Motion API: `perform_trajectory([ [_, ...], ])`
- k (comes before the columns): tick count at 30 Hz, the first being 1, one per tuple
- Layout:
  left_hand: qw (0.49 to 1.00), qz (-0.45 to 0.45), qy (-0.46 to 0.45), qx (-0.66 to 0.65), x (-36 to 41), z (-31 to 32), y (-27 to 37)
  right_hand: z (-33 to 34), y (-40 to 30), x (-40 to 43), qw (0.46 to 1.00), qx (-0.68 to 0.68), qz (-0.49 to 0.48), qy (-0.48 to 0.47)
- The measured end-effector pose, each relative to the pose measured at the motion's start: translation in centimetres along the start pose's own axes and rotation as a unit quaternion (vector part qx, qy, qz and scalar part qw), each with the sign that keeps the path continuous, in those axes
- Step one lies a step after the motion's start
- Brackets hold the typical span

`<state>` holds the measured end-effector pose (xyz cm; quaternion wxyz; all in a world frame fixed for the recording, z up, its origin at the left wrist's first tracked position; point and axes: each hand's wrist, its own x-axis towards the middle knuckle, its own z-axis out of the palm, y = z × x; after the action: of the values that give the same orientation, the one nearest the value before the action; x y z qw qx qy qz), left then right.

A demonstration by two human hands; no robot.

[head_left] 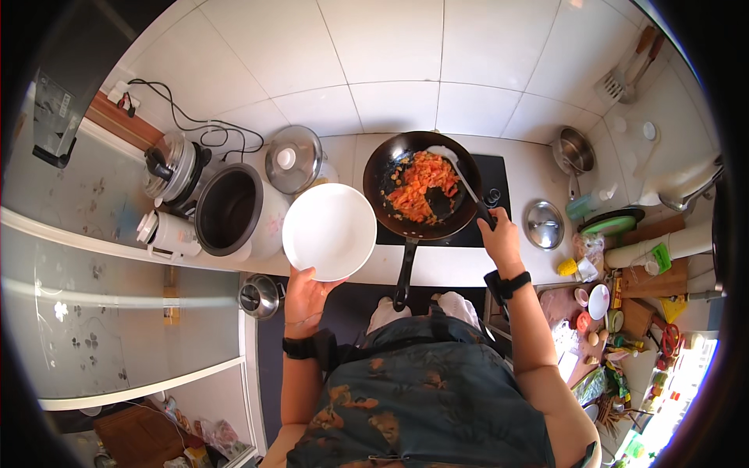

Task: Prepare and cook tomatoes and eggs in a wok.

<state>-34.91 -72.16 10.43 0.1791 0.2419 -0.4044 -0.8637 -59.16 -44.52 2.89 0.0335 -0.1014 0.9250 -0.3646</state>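
My left hand (307, 301) grips the near rim of a white bowl (329, 232), which tilts up and shows a bare inside. In my right hand (501, 237) is the black handle of a spatula (468, 184). Its pale head rests at the far right of the food, inside a dark frying pan (380, 169). Chopped red-orange food (424, 184), looking like tomato with small yellowish bits, lies in the pan. The pan stands on a black cooktop (497, 175), its handle (405, 275) pointing towards me.
Left of the bowl stand an uncovered cooker pot (229, 209), a glass lid (294, 159) and a white thermos (169, 234). At right are a metal lid (544, 225) and a small saucepan (574, 149). Farther right, a crowded counter holds a white plate (598, 301) and eggs (593, 339).
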Motion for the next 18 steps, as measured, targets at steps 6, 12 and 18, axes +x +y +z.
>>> perform_trajectory([
  [6, 1.000, -0.007, -0.010, -0.015, 0.3, -0.7, -0.3, 2.7, 0.4, -0.2, 0.997, 0.033, -0.009, -0.062],
  [12, 1.000, -0.003, -0.006, -0.010, -0.1, -0.8, -0.2, -2.3, -1.8, -5.4, 0.987, 0.077, 0.015, -0.142],
  [18, 1.000, -0.006, 0.002, -0.002, -0.1, -0.9, -0.2, -2.7, -1.7, -7.5, 0.987, 0.014, -0.006, -0.159],
])
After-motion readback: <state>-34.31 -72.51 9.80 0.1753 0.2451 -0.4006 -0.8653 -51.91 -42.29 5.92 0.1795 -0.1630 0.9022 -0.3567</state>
